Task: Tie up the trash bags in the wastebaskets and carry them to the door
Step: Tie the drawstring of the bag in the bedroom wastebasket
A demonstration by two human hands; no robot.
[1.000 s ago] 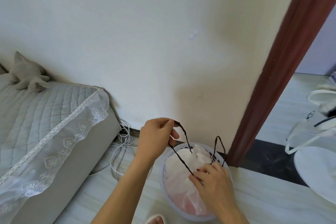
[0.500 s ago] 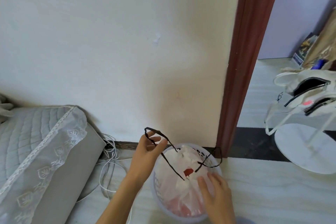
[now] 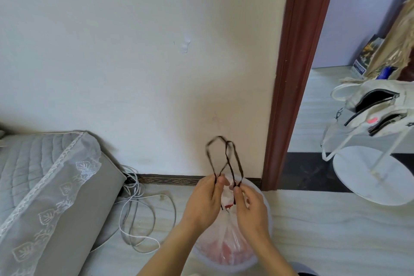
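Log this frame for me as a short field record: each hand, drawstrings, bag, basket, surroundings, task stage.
left hand: pinches the left strands of the thin dark drawstring loops
right hand: pinches the right strands
drawstrings: two loops standing close together above the hands
bag: translucent white trash bag, mouth gathered, inside the basket
basket: round white plastic wastebasket on the floor, beside the brown wooden door frame
nearby: white cables, grey quilted bed
stage: no knot visible, bag not lifted

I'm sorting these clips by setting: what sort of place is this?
Probably a home bedroom: a grey quilted mattress with lace trim, a brown wooden door frame opening onto another room, and a white plastic wastebasket.
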